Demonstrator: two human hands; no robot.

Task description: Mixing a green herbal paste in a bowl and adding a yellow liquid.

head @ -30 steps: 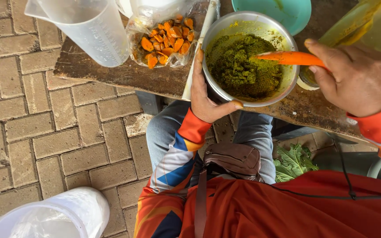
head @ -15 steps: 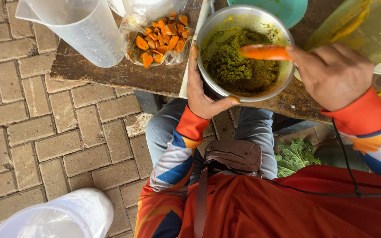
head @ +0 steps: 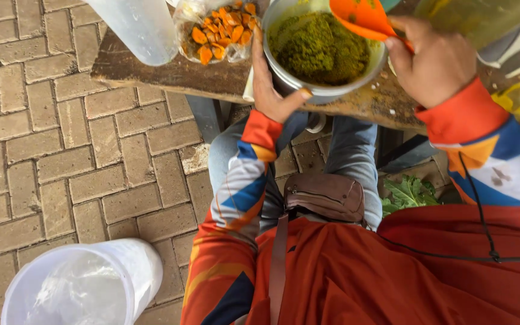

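Sitting low over brick paving, the person wears a smooth orange garment with a brown leather pouch (head: 323, 195) at the waist, and a white plastic bucket (head: 85, 283) stands on the floor at the near left. Up at the worn wooden desk (head: 212, 78), the left hand (head: 272, 90) cups the near wall of the round metal bowl (head: 326, 90), its grip clamped on the rim with the thumb hooked underneath. The bowl sits at the desk's near edge, full of coarse, crumbly green-yellow paste (head: 320, 48). The right hand (head: 434, 60) has its grip closed round the handle of the orange plastic spoon (head: 362, 18). A second ago that spoon lay low across the paste; now its broad blade is lifted and tilted above the far rim. Beyond, a clear bag of orange root slices (head: 221, 27) lies beside a frosted plastic jug (head: 139, 24).
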